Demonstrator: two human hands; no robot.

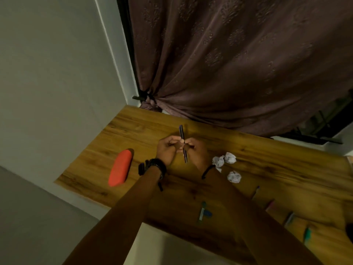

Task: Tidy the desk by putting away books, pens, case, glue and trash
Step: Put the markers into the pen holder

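Both hands meet above the middle of the wooden desk point(267, 169) around a dark purple pen point(181, 131). My left hand point(167, 149) pinches it from the left and my right hand point(196, 150) grips it from the right. The pen stands nearly upright, its ends sticking out above and below the fingers. A red case point(120, 170) lies shut on the desk to the left of my left wrist. Three crumpled white paper balls point(230, 157) lie just right of my right wrist. Several pens point(202, 213) lie scattered along the near right part of the desk.
A white wall borders the desk on the left. A brown curtain point(229, 64), tied at its lower left, hangs behind the desk's far edge. A dark window frame shows at the far right. A pale surface lies below the desk's near edge.
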